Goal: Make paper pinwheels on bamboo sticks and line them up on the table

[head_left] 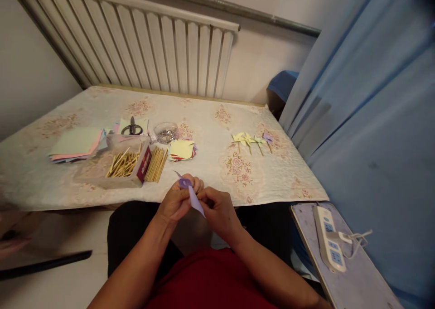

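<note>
Just past the table's front edge, above my lap, my left hand (176, 201) is closed on a piece of purple paper (195, 201) with a curled loop at its top. My right hand (217, 209) pinches the same paper near its lower, pointed end. Further right on the cloth lie several small paper pinwheels on sticks: yellow pinwheels (243, 139), a green pinwheel (260, 141) and a purple pinwheel (268, 138). Nearest my left hand are a row of thin wooden sticks (156, 165) and a stack of small cut paper squares (182, 149).
A clear plastic box (112, 182) holds more sticks. Behind it are black-handled scissors (132, 127) on paper and a round dish of small metal pieces (166, 133). Coloured sheets (76, 142) lie left. A power strip (329, 238) rests on a board at right, beside a blue curtain (367, 118).
</note>
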Action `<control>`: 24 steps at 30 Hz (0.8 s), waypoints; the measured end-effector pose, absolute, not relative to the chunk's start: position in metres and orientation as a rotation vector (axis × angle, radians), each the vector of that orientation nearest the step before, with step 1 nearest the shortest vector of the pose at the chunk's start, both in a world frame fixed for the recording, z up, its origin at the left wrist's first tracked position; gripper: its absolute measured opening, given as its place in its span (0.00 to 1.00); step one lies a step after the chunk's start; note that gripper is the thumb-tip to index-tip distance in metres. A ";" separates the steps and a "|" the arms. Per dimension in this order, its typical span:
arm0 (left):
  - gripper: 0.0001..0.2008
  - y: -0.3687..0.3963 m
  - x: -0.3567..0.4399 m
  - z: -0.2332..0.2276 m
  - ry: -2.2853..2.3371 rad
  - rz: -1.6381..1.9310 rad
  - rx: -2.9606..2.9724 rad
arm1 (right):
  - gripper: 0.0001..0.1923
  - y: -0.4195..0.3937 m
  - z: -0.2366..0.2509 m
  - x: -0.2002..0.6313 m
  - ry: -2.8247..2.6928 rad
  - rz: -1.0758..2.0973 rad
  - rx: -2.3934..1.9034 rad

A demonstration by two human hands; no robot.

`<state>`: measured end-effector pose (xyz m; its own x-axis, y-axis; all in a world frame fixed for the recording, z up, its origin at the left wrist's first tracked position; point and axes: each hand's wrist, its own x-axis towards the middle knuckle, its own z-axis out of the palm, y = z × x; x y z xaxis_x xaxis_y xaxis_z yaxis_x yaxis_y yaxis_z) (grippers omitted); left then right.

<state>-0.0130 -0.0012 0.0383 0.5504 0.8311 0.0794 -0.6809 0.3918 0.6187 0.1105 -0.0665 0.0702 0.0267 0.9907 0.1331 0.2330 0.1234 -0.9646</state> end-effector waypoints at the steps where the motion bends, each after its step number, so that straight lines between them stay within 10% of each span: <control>1: 0.14 -0.001 -0.013 0.038 0.277 0.968 0.660 | 0.04 -0.065 0.069 0.112 -1.360 1.028 -1.292; 24: 0.18 0.019 -0.003 0.018 0.897 1.146 0.551 | 0.10 -0.050 -0.004 0.142 -1.180 1.357 -1.451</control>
